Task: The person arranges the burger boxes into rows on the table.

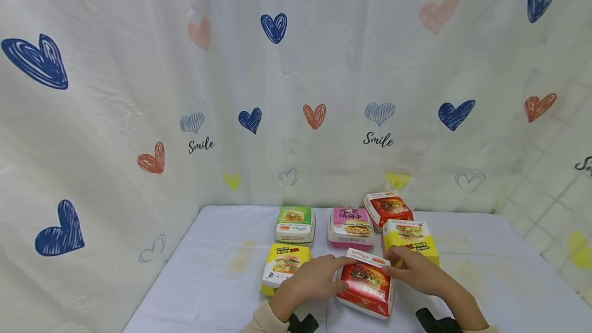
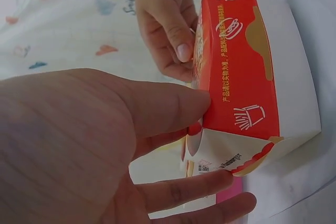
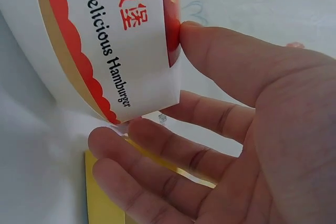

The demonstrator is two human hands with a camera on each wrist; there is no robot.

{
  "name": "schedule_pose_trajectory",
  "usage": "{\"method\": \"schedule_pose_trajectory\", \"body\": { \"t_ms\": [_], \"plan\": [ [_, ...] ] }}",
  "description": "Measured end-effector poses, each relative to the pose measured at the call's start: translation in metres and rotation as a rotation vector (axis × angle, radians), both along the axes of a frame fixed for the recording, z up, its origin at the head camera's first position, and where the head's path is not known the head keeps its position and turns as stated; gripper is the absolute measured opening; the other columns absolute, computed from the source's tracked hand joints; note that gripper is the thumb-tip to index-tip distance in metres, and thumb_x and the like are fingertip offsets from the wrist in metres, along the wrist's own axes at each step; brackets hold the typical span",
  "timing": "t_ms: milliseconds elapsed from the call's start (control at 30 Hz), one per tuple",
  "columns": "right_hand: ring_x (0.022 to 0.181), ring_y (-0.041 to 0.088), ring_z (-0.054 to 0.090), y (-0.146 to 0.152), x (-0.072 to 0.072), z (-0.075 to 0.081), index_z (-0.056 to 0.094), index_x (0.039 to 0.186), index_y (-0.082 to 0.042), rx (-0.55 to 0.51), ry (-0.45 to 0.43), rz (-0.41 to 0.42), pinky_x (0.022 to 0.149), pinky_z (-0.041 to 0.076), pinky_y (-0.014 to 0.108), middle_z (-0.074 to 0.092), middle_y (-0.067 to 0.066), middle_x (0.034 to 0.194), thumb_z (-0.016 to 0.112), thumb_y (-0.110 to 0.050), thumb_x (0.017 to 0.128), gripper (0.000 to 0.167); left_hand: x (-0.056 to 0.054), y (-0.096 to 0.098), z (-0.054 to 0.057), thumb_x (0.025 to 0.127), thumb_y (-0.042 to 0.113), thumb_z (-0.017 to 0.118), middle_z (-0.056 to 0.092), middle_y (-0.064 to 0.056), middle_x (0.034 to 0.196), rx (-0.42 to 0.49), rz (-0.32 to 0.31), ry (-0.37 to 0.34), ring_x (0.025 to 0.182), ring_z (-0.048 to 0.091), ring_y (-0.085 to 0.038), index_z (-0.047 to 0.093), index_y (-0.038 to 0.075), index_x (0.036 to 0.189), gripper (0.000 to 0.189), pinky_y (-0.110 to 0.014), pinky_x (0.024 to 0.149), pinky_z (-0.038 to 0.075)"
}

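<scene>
A red and white hamburger box (image 1: 365,287) rests slightly askew at the front of the table, a burger pictured on its lid. My left hand (image 1: 314,277) grips its upper left corner, thumb on the red face and index finger at the far edge. At the opposite corner my right hand (image 1: 418,270) holds the box with its thumb on the lid's edge; its other fingers reach down behind the box's white side (image 3: 131,40). Those fingers overlap a yellow hamburger box (image 1: 413,235) in the head view. Another yellow hamburger box (image 1: 287,261) sits beside my left hand.
Behind stand a green hamburger box (image 1: 294,220), a pink one (image 1: 350,226) and a second red one (image 1: 390,207), near the far edge of the white-covered table (image 1: 199,266). A curtain (image 1: 324,66) printed with hearts hangs behind the table.
</scene>
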State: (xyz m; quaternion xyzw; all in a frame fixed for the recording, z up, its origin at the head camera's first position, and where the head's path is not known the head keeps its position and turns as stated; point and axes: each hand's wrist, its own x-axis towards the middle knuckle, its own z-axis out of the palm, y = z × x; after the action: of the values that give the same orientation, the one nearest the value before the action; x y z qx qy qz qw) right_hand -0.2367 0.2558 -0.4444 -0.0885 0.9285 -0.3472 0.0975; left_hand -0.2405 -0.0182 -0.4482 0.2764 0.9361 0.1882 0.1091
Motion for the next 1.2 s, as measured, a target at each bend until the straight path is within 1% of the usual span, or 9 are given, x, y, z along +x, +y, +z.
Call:
{"method": "schedule_pose_trajectory", "body": {
  "t_ms": [233,433,500,633,800,1033,1200],
  "plan": [
    [0.086,0.019,0.058,-0.0011,0.0003,0.0003,0.063,0.110,-0.010,-0.005,-0.031,-0.003,0.072,0.052,0.033,0.067,0.002,0.096,0.075,-0.038,0.092,0.036,0.0019,-0.0026,0.0032,0.095,0.037,0.072,0.067,0.012,0.119,0.018,-0.002,0.019,0.095,0.058,-0.004,0.054,0.045,0.142,0.051,-0.031,0.086,0.055],
    [0.087,0.019,0.058,0.0016,0.0012,0.0004,0.063,0.109,-0.010,-0.011,-0.023,0.025,0.072,0.052,0.032,0.066,0.002,0.096,0.074,-0.033,0.093,0.031,0.0027,-0.0033,0.0050,0.096,0.033,0.071,0.067,0.013,0.121,0.044,0.023,0.019,0.103,0.060,-0.005,0.058,0.040,0.138,0.044,-0.033,0.091,0.055],
    [0.086,0.019,0.057,0.0023,0.0016,0.0005,0.063,0.108,-0.010,-0.011,-0.019,0.031,0.071,0.052,0.031,0.065,0.002,0.095,0.073,-0.032,0.093,0.029,0.0028,-0.0036,0.0050,0.097,0.031,0.070,0.068,0.012,0.120,0.054,0.026,0.030,0.104,0.061,-0.006,0.059,0.038,0.137,0.042,-0.033,0.091,0.055],
    [0.084,0.018,0.056,0.0027,0.0027,0.0010,0.063,0.106,-0.011,0.001,-0.014,0.037,0.069,0.051,0.028,0.063,0.001,0.092,0.073,-0.034,0.094,0.028,0.0026,-0.0039,0.0031,0.097,0.030,0.070,0.069,0.013,0.119,0.072,0.041,0.044,0.103,0.062,-0.005,0.062,0.037,0.134,0.039,-0.032,0.089,0.055],
    [0.081,0.018,0.056,0.0035,0.0051,0.0037,0.063,0.104,-0.011,-0.015,-0.017,0.061,0.065,0.049,0.027,0.061,0.002,0.090,0.069,-0.030,0.097,0.022,0.0025,-0.0023,0.0037,0.097,0.028,0.071,0.070,0.013,0.116,0.082,0.076,0.060,0.099,0.061,-0.004,0.065,0.034,0.131,0.035,-0.031,0.088,0.056],
    [0.080,0.020,0.057,0.0041,0.0066,0.0034,0.062,0.101,-0.011,-0.033,-0.023,0.078,0.064,0.049,0.026,0.060,0.002,0.087,0.068,-0.031,0.098,0.021,0.0013,0.0000,0.0017,0.096,0.026,0.072,0.069,0.011,0.111,0.065,0.104,0.126,0.092,0.060,-0.003,0.068,0.030,0.125,0.029,-0.026,0.081,0.056],
    [0.080,0.019,0.056,0.0062,0.0037,0.0028,0.062,0.104,-0.009,-0.051,-0.029,0.110,0.064,0.049,0.026,0.062,0.003,0.090,0.067,-0.030,0.099,0.022,0.0003,0.0022,-0.0008,0.097,0.026,0.071,0.068,0.011,0.110,0.060,0.130,0.174,0.087,0.058,-0.003,0.069,0.030,0.120,0.024,-0.025,0.080,0.056]
  ]
}}
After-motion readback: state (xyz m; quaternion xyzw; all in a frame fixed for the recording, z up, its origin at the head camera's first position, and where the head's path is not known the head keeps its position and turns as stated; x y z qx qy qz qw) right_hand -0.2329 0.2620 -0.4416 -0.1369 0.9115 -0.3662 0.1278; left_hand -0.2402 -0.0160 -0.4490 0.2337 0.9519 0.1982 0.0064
